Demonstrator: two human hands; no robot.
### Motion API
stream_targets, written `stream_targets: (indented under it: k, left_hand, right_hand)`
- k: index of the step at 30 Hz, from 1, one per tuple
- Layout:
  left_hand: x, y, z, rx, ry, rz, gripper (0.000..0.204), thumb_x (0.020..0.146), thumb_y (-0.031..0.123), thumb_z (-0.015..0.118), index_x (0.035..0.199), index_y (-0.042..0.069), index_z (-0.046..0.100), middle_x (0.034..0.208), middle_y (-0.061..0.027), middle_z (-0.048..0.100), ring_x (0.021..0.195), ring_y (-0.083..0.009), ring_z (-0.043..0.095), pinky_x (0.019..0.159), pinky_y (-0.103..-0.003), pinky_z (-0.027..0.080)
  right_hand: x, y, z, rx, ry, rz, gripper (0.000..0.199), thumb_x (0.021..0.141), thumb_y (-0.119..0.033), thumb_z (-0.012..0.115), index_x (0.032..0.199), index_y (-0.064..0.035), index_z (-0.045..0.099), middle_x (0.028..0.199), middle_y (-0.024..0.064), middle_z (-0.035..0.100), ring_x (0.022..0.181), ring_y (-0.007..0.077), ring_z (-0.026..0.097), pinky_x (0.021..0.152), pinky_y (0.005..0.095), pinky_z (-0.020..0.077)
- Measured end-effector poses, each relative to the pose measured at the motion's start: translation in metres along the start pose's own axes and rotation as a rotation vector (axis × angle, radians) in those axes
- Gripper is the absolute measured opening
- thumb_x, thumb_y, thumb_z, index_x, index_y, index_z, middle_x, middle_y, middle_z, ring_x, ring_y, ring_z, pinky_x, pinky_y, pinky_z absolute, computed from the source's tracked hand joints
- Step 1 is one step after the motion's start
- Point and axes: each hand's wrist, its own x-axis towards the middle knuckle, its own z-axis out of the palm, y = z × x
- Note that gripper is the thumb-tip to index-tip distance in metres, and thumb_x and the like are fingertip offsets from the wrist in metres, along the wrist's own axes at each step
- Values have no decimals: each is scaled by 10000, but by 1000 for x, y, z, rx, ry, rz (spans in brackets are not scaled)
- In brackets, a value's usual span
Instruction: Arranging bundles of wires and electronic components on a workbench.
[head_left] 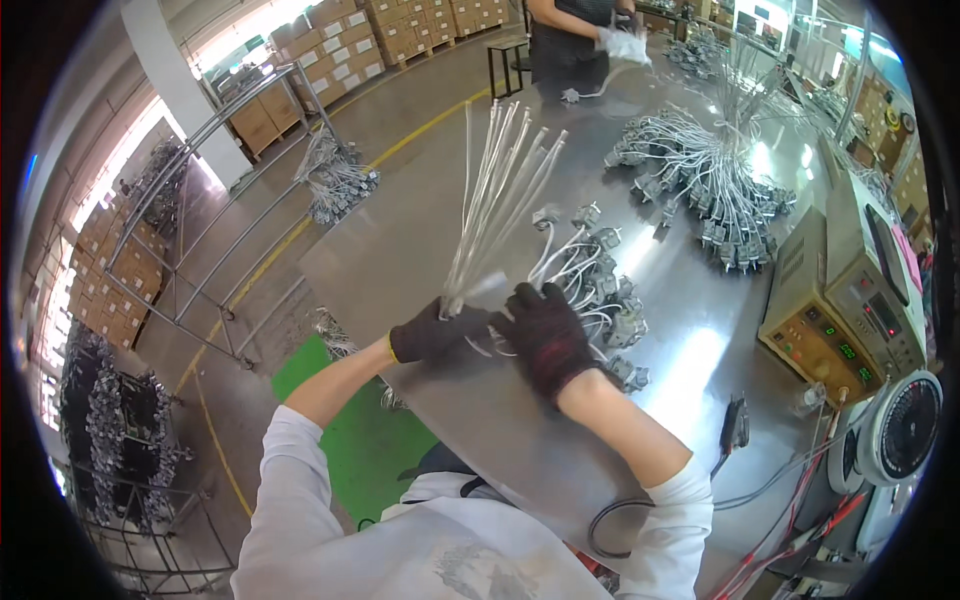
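Note:
My left hand [435,330], in a dark glove with a yellow cuff edge, is closed around a bundle of thin white power cords [490,215]. Their loose ends fan upward and away from me over the metal table. My right hand [548,340], gloved in dark cloth with a reddish patch, lies just to the right, its fingers bent over the same bundle where the cords curve toward the plugs. Grey plugs [600,285] on those cords rest on the table beyond and beside it. A small whitish blurred piece [488,285] shows between the hands.
Another heap of white cords with grey plugs [715,185] lies farther right. Test instruments [840,300] and a round dial device [900,425] stand at the right edge, with red and black wires. A co-worker [570,45] stands across the table. Metal racks [210,200] are at left.

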Motion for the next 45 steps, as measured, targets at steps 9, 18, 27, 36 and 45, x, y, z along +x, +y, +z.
stream_targets:
  k: [9,18,27,36,45]
  left_hand:
    - [31,-44,-9,564,157,588,201,881,174,772,999,15,744,866,-98,765,799,-202,742,693,-366,561]
    - [40,-11,22,-62,236,175,326,1089,258,597,860,50,696,735,-42,692,623,-124,646,599,-309,524]
    - [44,-10,22,-179,286,28,444,1110,367,547,852,47,714,694,-24,663,552,-111,611,494,-281,468]
    - [73,1,42,-211,149,97,279,1053,264,653,957,16,740,672,-45,681,579,-113,618,529,-290,468]
    - [220,-12,51,171,574,504,272,985,255,652,1178,76,719,759,-95,726,612,-237,683,629,-393,547]
  right_hand:
    - [18,-29,-2,13,-272,224,761,811,-594,783,1425,-169,634,1382,110,633,1387,309,477,1199,467,314]
    - [26,-15,-26,-180,-466,206,689,812,-549,801,1415,-258,635,1248,46,716,1333,280,525,1266,504,202]
    - [17,5,31,-73,-107,173,316,795,-470,737,984,-217,737,942,38,740,1114,276,637,1231,535,280]
    - [-35,-11,-43,87,-222,341,558,869,-420,764,1363,-185,652,1179,120,680,1121,290,628,1067,478,423]
    - [-102,1,-139,41,-56,369,583,925,-432,739,1399,-114,622,1320,138,660,1312,349,574,1095,499,451]
